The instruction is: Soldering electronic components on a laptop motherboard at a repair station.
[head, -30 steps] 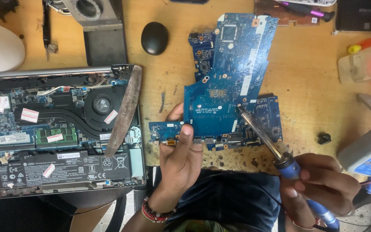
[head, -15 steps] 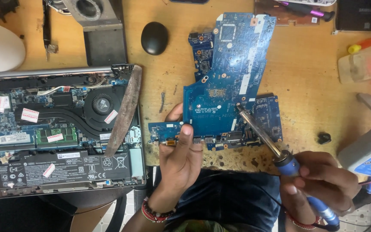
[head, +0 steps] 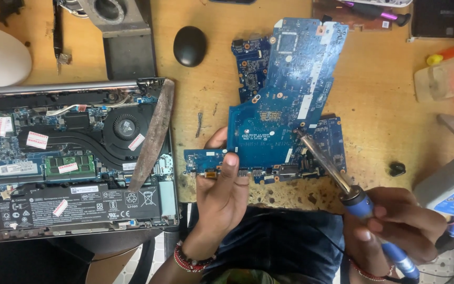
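Note:
A blue laptop motherboard (head: 285, 100) lies on the worn wooden bench. My left hand (head: 220, 194) pins its near left edge, thumb on top and a finger at the side. My right hand (head: 395, 229) grips a blue-handled soldering iron (head: 342, 181) like a pen. The iron's metal tip touches the board near its lower right part, beside a smaller section of blue board.
An opened laptop (head: 69, 158) with fan, battery and memory exposed sits at left, a brown flat tool (head: 152, 134) resting on it. A black mouse (head: 189, 46) lies beyond the board. A grey box (head: 450, 181) stands at right, a small black part (head: 396, 169) near it.

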